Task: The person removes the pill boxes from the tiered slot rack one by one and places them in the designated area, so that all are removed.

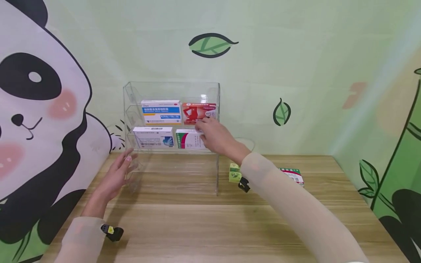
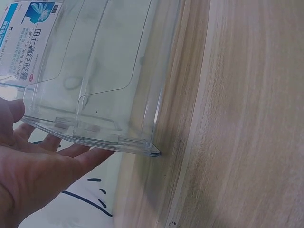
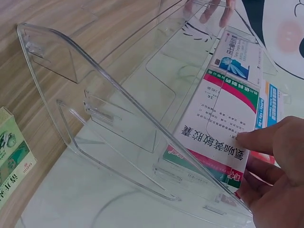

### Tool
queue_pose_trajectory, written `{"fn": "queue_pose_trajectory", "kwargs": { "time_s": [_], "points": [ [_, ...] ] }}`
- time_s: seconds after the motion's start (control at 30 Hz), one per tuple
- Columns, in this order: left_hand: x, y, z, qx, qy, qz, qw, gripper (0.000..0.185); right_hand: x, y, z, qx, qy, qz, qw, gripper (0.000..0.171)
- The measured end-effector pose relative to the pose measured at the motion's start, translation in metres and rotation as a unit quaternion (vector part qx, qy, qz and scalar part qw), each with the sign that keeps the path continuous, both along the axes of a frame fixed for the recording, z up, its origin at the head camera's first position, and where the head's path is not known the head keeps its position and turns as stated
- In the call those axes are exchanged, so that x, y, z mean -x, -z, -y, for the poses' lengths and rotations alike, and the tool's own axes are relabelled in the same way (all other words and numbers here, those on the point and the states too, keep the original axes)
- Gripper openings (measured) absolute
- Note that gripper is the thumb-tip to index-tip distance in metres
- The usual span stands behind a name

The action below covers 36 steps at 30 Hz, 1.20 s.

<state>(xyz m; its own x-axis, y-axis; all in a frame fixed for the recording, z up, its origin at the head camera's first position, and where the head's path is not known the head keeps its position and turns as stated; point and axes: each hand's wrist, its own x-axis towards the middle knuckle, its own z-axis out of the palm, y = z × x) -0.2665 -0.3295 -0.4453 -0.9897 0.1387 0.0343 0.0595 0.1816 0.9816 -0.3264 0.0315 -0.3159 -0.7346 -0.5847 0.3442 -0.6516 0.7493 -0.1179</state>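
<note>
A clear acrylic tiered rack (image 1: 171,89) stands at the back of the wooden table (image 1: 197,226). Its upper tier holds a blue-and-white box (image 1: 161,111) and a red box (image 1: 197,109). The lower tier holds a white box with a blue picture (image 1: 153,137) and a green-and-white box (image 1: 187,140). My right hand (image 1: 213,138) pinches the right end of the green-and-white box (image 3: 218,128), thumb on its face. My left hand (image 1: 118,175) lies flat with straight fingers against the rack's left wall (image 2: 109,71).
A small light-green box (image 1: 234,173) lies on the table right of the rack, also seen in the right wrist view (image 3: 12,161). A green-red-white box (image 1: 294,175) lies partly behind my right forearm. A painted wall runs close behind the rack.
</note>
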Motion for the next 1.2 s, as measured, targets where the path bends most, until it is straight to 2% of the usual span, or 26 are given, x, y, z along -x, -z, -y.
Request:
{"fn": "queue_pose_trajectory", "kwargs": {
  "time_s": [0.1,0.23,0.5,0.63,0.73,0.9,1.07,1.2],
  "points": [
    [0.001,0.001,-0.001,-0.001,0.0,-0.001,1.0,0.062,0.0,-0.002,-0.001,0.008,0.001,0.008,1.0,0.026],
    [0.002,0.001,-0.002,0.004,-0.003,0.0,1.0,0.061,-0.001,-0.011,-0.003,0.047,-0.003,0.017,0.999,0.026],
    [0.003,-0.001,-0.003,0.013,-0.006,0.001,0.9999,0.06,-0.014,-0.048,-0.02,0.103,-0.035,-0.001,0.994,0.025],
    [0.003,-0.001,-0.003,0.017,-0.007,0.005,0.9998,0.06,-0.026,-0.068,-0.037,0.106,-0.048,0.005,0.993,0.025],
    [0.004,-0.001,-0.004,0.02,-0.006,0.008,0.9998,0.06,-0.035,-0.074,-0.056,0.091,-0.05,0.011,0.995,0.024],
    [0.004,-0.001,-0.004,0.017,-0.006,0.007,0.9998,0.06,-0.046,-0.066,-0.092,0.06,-0.048,0.018,0.997,0.022],
    [0.002,-0.001,-0.001,0.018,-0.007,0.013,0.9997,0.061,-0.057,-0.046,-0.127,0.038,-0.039,0.027,0.998,0.022],
    [0.001,-0.001,-0.001,0.023,-0.007,0.013,0.9996,0.061,-0.065,-0.028,-0.152,0.048,-0.043,0.049,0.997,0.023]
  ]
}}
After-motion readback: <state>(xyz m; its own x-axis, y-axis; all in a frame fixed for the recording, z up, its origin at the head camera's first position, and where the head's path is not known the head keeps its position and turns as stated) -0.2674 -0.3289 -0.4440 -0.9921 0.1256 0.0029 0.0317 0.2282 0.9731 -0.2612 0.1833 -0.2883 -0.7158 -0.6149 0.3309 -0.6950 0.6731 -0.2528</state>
